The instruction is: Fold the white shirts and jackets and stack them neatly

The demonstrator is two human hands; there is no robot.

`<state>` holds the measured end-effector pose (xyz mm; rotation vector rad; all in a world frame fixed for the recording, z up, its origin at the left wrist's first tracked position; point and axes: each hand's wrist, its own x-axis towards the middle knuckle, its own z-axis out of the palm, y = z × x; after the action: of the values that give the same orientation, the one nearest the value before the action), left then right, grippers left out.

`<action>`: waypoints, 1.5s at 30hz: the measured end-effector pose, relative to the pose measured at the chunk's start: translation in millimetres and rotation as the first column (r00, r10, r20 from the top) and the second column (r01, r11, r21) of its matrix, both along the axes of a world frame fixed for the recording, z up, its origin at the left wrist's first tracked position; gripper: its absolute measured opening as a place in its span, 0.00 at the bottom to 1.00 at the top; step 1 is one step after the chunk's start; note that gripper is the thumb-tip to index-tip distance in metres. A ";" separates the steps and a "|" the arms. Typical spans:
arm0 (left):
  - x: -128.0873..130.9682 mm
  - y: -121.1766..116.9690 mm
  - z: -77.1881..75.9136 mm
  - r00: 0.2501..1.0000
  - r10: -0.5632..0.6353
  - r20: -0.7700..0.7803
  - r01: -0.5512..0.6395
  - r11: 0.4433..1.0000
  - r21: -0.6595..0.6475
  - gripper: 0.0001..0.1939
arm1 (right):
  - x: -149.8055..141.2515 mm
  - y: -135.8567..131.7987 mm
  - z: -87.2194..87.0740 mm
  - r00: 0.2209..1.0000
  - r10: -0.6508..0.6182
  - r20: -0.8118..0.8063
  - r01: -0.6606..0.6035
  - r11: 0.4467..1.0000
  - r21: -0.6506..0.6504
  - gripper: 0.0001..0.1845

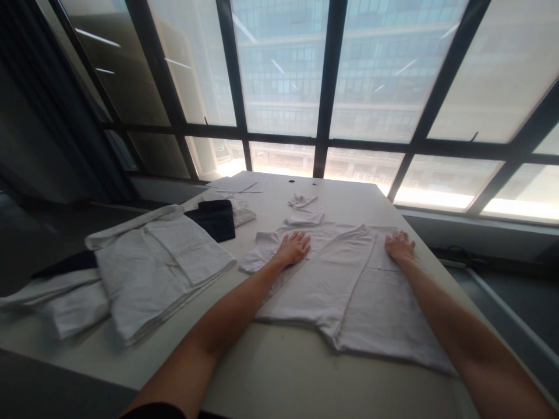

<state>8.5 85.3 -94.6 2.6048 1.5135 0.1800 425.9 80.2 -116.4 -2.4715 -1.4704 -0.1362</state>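
A white shirt [349, 291] lies spread flat on the white table [279, 372], its collar toward the window and one side folded over the middle. My left hand [294, 247] rests flat, fingers apart, on the shirt's left shoulder beside a short sleeve. My right hand [399, 245] presses flat on the shirt's right shoulder near the table's right edge. Neither hand grips anything.
A pile of folded white garments [157, 262] sits at the left, with more white cloth [65, 302] beyond it. A dark folded garment [216, 220] lies behind the pile. Papers [238, 184] lie at the far edge by the large window. The table's right edge drops to the floor.
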 end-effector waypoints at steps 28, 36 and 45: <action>-4.9 54.3 2.4 0.998 0.017 -0.060 -0.018 1.000 -0.019 0.31 | -105.3 -8.9 4.7 0.921 0.387 -0.039 -0.389 0.918 -0.078 0.32; -12.2 52.5 7.9 0.947 0.311 -0.077 -0.311 0.950 0.013 0.37 | -104.7 -7.9 4.5 0.919 0.392 -0.037 -0.394 0.917 -0.067 0.32; 48.8 19.0 21.8 0.971 0.237 -0.034 -0.238 0.971 -0.038 0.35 | -105.8 -5.9 2.4 0.922 0.386 -0.043 -0.388 0.919 -0.065 0.32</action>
<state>57.3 104.4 -72.8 2.3985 1.8169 0.1318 320.1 74.3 -114.0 -2.1673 -1.9460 0.0317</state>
